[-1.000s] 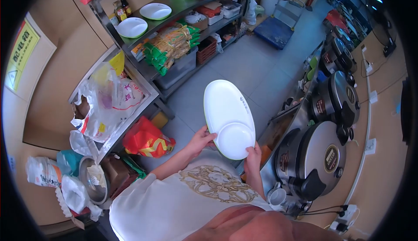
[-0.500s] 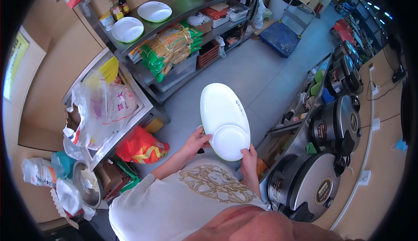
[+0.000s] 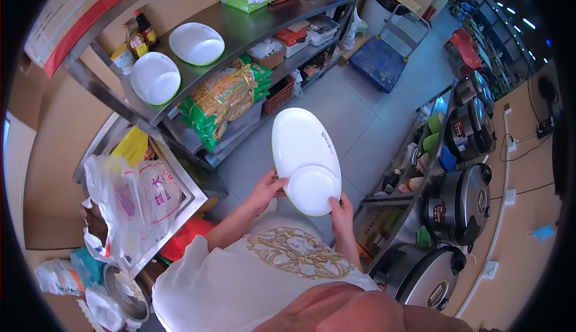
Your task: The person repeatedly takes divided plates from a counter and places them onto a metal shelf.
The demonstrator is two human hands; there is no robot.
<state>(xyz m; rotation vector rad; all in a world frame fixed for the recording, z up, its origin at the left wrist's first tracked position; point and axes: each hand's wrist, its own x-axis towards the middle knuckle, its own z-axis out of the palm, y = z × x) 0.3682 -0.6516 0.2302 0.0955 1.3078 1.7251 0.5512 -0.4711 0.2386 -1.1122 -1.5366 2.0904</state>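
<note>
A white oval divided plate (image 3: pixel 303 143) with a green underside is held out in front of my chest, its round compartment toward me. My left hand (image 3: pixel 267 191) grips its left edge, thumb on top. On the near right rim, my right hand (image 3: pixel 342 211) pinches the plate with the thumb over the edge. Two similar white plates rest on the metal shelf ahead to the left: a nearer plate (image 3: pixel 155 78) and a farther plate (image 3: pixel 197 44). Sauce bottles (image 3: pixel 144 27) and a small tub (image 3: pixel 122 58) stand behind them.
Bundled noodle packs (image 3: pixel 223 95) lie on the lower shelf. To the left, plastic bags (image 3: pixel 135 197) cover a metal-edged table. Large cookers (image 3: pixel 459 206) line the right side. Farther off, a blue flatbed trolley (image 3: pixel 378 63) stands on the tiled floor.
My view has moved forward, bringing the shelf and its two plates closer. Both hands keep hold of the plate, which stays before my chest.
</note>
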